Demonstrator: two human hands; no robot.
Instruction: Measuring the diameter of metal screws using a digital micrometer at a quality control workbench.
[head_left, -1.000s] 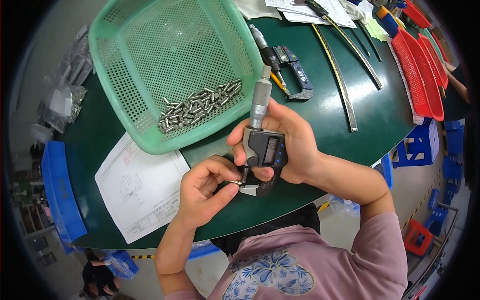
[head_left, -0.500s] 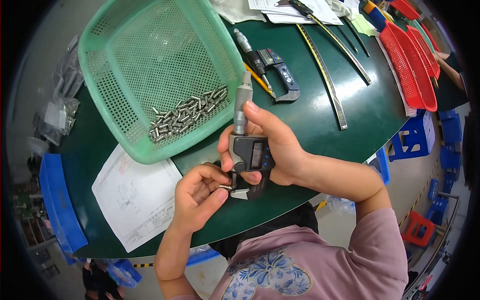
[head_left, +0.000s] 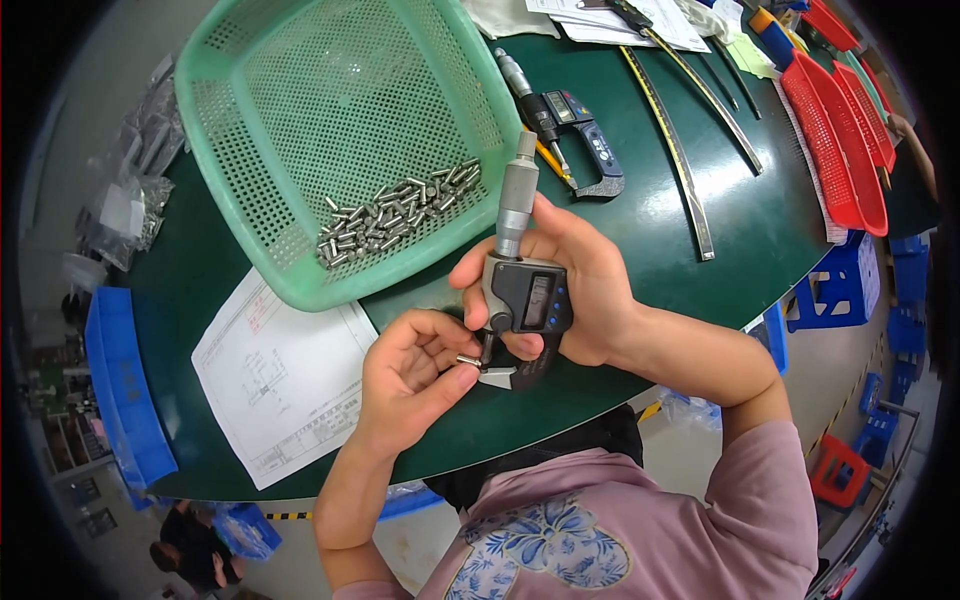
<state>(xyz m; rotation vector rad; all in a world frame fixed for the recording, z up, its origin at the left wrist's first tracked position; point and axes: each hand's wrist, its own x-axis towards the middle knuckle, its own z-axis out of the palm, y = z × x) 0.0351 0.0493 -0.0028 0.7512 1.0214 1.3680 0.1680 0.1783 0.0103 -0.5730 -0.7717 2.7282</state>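
Note:
My right hand [head_left: 595, 280] is wrapped round a digital outside micrometer [head_left: 506, 278], its thimble pointing away from me and its small display facing up. The thumb lies alongside the thimble, and the fingers curl round the frame. My left hand [head_left: 408, 380] pinches a small, shiny metal pin [head_left: 467, 360] between thumb and fingertips. One end of the pin is at the micrometer's measuring gap; whether the faces touch it is too small to tell. Beyond my hands, many similar loose pins [head_left: 395, 220] lie in the near part of a green perforated plastic basket [head_left: 300, 292].
A second digital micrometer [head_left: 598, 150] lies beside a yellow pencil [head_left: 555, 165]. A printed drawing [head_left: 275, 390] rests at left, near a blue bin [head_left: 130, 390]. Long calipers [head_left: 705, 110], a ruler-like bar [head_left: 680, 170] and red baskets [head_left: 825, 140] occupy the right side.
The table and my hands sit slightly farther right in the picture, as the view has shifted. Both hands keep their holds on the pin and micrometer.

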